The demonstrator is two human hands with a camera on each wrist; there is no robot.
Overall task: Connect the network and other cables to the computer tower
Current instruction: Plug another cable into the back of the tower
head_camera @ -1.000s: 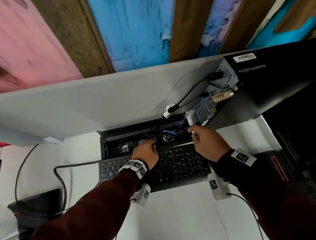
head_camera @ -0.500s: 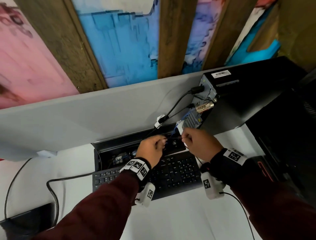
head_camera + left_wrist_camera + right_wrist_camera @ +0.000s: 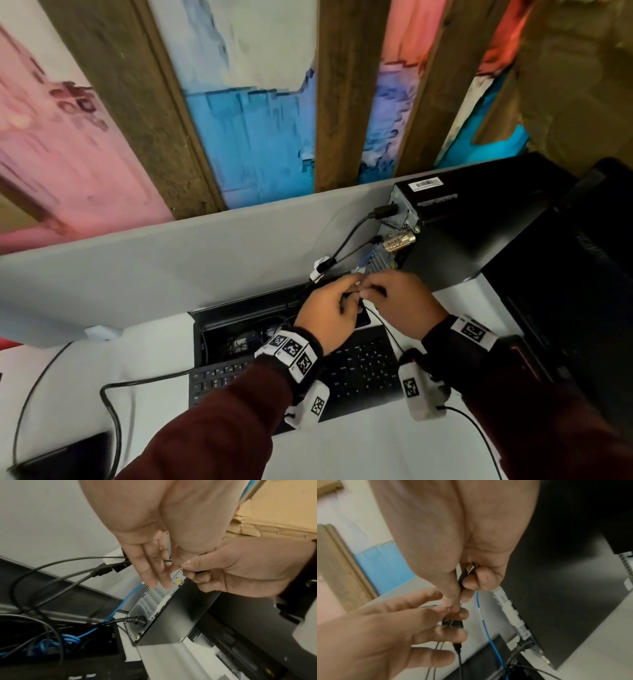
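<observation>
From the head view the left hand (image 3: 328, 310) and right hand (image 3: 400, 306) meet just in front of the rear panel of the black computer tower (image 3: 479, 233), which lies on the white desk (image 3: 359, 445) beside the grey partition (image 3: 171, 274); what they hold is hidden between them there, though a thin black cable (image 3: 383, 325) trails down from them over the keyboard (image 3: 359, 370). The right wrist view shows what the head view cannot: the right hand's fingers (image 3: 471, 586) are curled round a thin black cable whose metal plug (image 3: 471, 568) lies back against the palm; the left hand's fingers (image 3: 426, 615) reach in half-straight and touch that cable just below the right thumb, while other dark cable ends lie against them; whether they pinch it I cannot tell. The left wrist view adds the tower's perforated back (image 3: 154, 601) with a thick black lead (image 3: 135, 620) plugged in low, a blue network cable (image 3: 120, 608) running up to the panel, and a tangle of cables in the open desk tray (image 3: 51, 642). Against the earlier frames, the hands have risen from the tray and closed together, and the head camera has tilted so the tower sits lower and further right.
</observation>
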